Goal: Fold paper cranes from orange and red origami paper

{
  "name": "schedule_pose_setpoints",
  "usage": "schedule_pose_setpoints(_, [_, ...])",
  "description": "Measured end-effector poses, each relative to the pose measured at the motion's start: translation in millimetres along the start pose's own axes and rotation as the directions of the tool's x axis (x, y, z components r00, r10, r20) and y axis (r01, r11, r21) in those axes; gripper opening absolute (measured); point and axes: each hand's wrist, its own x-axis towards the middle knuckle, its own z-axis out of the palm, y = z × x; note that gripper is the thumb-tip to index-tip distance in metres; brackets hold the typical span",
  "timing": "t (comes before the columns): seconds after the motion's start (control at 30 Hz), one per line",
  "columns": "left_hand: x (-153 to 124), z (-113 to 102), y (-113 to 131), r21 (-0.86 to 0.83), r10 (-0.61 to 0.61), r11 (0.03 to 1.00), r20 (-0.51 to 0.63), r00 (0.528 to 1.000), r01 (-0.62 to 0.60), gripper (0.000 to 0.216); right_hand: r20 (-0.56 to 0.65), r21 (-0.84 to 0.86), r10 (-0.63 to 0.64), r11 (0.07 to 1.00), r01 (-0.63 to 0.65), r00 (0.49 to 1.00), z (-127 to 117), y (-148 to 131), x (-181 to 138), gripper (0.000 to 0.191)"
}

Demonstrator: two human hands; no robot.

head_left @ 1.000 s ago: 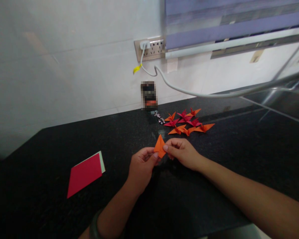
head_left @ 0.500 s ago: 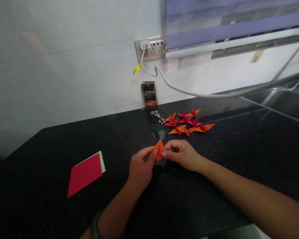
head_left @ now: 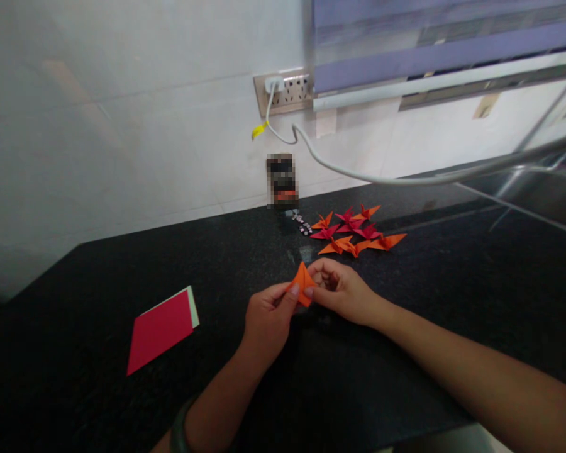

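A small orange piece of folded origami paper [head_left: 304, 280] is held just above the dark counter, its point facing away from me. My left hand [head_left: 270, 313] pinches its left side, thumb on top. My right hand [head_left: 340, 290] grips the right edge between thumb and fingers; the fingers behind the paper are partly hidden. Just beyond my hands lie several folded paper cranes, among them an orange crane [head_left: 387, 241] and a red crane [head_left: 324, 232]. Off to the left rests a stack of square paper, a red sheet [head_left: 163, 332] on top with a pale green edge [head_left: 195, 308] showing.
The black countertop [head_left: 89, 270] meets a white tiled wall. A blurred-out dark object [head_left: 283, 180] leans there, a beaded strap [head_left: 302, 224] beside it. From a wall socket [head_left: 292, 89] a white cable [head_left: 339, 170] loops over the counter to the right.
My right fingers have shifted slightly up and left behind the paper, and its folded shape looks a little wider. The left hand has barely moved.
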Motion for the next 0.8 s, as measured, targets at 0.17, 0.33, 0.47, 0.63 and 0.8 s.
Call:
schedule_pose_setpoints(0.17, [0,-2,-3,0.059,0.065,0.996,0.042,0.997,-0.067,0.023,0.047,-0.149,-0.012,0.989,0.019,0.999,0,-5,-2,0.032])
schedule_pose_setpoints(0.33, [0,-3,-1,0.145,0.127,0.98,0.063,0.99,-0.135,0.023,0.039,-0.31,-0.064,0.948,0.073,0.997,0,-11,-4,0.018])
schedule_pose_setpoints(0.47, [-1,-3,1,0.198,0.14,0.969,0.043,0.989,-0.146,0.022,0.014,-0.319,-0.106,0.942,0.105,0.994,-1,-9,-4,0.009])
schedule_pose_setpoints(0.63, [0,0,1,0.068,0.006,0.998,0.024,1.0,-0.008,0.022,-0.066,-0.263,-0.102,0.961,0.081,0.993,-4,-2,-1,0.011])
schedule_pose_setpoints(0.8, [1,3,-1,-0.237,-0.11,0.962,0.102,0.989,0.132,0.036,-0.029,-0.134,-0.033,0.991,0.029,0.999,-5,0,1,0.018])
